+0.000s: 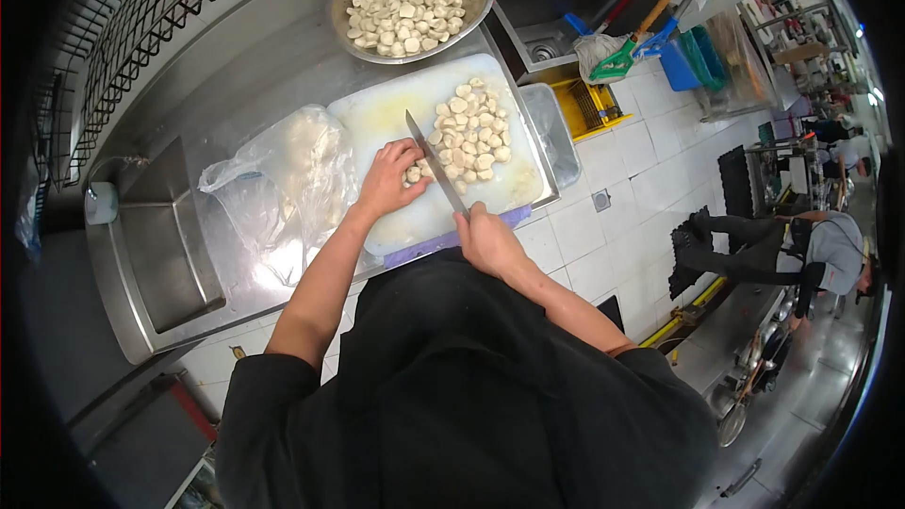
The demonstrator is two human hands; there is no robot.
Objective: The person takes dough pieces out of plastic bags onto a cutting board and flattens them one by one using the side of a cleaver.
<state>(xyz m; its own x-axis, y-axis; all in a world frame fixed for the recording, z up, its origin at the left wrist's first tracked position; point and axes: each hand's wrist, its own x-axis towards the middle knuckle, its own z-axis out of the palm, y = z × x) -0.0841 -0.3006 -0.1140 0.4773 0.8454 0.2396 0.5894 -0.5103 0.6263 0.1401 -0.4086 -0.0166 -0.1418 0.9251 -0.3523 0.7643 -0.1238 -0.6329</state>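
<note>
My right hand [490,240] is wrapped round the handle of a long kitchen knife [436,162]. The blade points up and left across a white cutting board [386,123]. Left of the blade, my left hand [388,177] has its fingers curled over a few pale, rounded pieces that look like button mushrooms [412,173]. A loose pile of the same mushrooms [474,130] lies on the board to the right of the knife. A clear plastic bag [292,179] with pale contents lies at the board's left side, near my left forearm.
A metal colander [341,0] full of similar pieces stands beyond the board. Sinks lie at the left [170,245] and far right [514,28] of the steel counter [226,85]. A purple cloth [424,250] shows under the board's near edge. Another person [825,250] stands farther right.
</note>
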